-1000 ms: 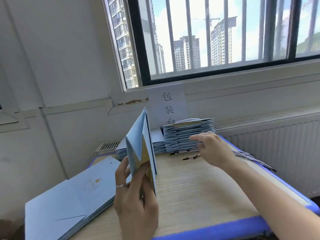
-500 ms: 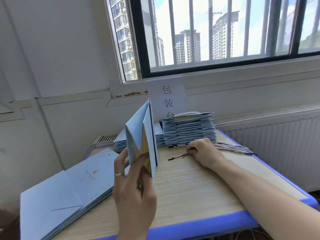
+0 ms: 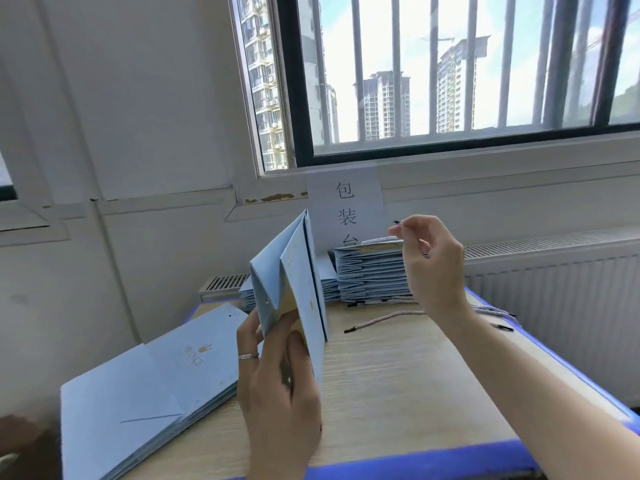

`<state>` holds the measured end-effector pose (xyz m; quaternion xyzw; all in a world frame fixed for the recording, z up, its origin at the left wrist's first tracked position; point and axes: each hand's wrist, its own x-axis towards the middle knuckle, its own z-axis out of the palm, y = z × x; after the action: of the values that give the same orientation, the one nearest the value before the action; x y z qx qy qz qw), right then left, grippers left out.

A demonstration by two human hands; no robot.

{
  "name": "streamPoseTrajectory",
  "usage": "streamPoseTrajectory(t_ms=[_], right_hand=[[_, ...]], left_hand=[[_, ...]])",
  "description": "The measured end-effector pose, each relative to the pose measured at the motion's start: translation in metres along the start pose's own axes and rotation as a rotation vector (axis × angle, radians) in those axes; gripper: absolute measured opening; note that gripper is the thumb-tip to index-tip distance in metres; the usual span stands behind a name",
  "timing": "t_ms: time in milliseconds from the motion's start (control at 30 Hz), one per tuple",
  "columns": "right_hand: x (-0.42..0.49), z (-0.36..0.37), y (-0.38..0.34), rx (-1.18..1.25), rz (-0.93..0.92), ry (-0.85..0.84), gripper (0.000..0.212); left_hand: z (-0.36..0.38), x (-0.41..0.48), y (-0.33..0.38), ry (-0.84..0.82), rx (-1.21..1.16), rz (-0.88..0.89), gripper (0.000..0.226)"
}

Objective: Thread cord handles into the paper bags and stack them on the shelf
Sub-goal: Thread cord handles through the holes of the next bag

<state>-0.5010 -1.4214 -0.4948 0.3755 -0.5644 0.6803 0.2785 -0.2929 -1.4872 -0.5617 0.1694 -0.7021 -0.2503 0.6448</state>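
My left hand [image 3: 277, 382] grips a folded light-blue paper bag [image 3: 294, 278] upright above the table, its open gusset showing a gold lining and a punched hole. My right hand [image 3: 429, 261] is raised to the right of the bag and pinches the black tip of a cord [image 3: 396, 222] between thumb and fingers. The cord's other end [image 3: 381, 320] trails across the wooden table [image 3: 398, 393]. More loose cords [image 3: 495, 311] lie at the table's right edge.
A flat pile of light-blue bags [image 3: 145, 396] lies at the front left. Two stacks of folded bags [image 3: 370, 275] stand at the back under a paper sign [image 3: 346, 209]. A radiator [image 3: 554, 299] runs along the right wall under the barred window.
My right hand picked a cord off the table near the back stack and lifted it up beside the bag. My left hand kept holding the bag upright.
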Motion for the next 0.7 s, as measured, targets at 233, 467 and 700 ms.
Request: streamPoseTrajectory(t_ms=[233, 467, 700], right_hand=[[-0.069, 0.008, -0.017, 0.162, -0.042, -0.116, 0.016], [-0.078, 0.014, -0.030, 0.222, -0.143, -0.280, 0.005], [-0.085, 0.021, -0.041, 0.183, -0.274, -0.346, 0.011]], left_hand=[[0.001, 0.001, -0.003, -0.012, 0.002, -0.029, 0.031], [0.003, 0.003, -0.008, -0.031, -0.049, -0.049, 0.036], [0.007, 0.005, -0.013, -0.042, -0.073, 0.001, 0.041]])
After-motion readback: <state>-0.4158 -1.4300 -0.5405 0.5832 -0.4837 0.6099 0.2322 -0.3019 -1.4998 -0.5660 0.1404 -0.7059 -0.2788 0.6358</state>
